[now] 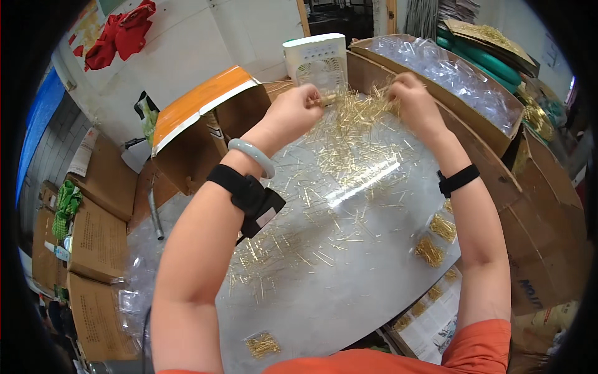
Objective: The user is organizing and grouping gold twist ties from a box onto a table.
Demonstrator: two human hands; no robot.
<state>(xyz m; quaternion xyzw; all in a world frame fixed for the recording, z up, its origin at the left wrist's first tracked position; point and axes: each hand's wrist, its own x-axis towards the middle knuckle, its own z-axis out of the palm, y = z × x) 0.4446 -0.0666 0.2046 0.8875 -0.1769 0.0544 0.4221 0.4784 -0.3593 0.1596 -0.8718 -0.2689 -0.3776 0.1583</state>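
Note:
A heap of thin gold metal pins (pixel 358 115) lies at the far end of the grey tabletop (pixel 367 274), with more pins strewn toward me. My left hand (pixel 296 112), wearing a pale bangle and a black wrist strap with a small box, is closed at the heap's left side. A small bundle of gold pins (pixel 326 100) sticks out from its fingertips. On the heap's right side my right hand (pixel 414 103) is closed, fingers bent down at the pins; what they hold is hidden. Bunched pins (pixel 428 252) lie at the right edge, and another bunch (pixel 262 345) lies near me.
A white fan (pixel 316 56) stands behind the heap. Long cardboard trays on the right hold clear plastic packets (pixel 448 71). An orange-topped carton (pixel 202 103) stands open at the left, with brown cartons (pixel 96 240) beyond. A metal tube (pixel 154 209) lies by the table's left edge.

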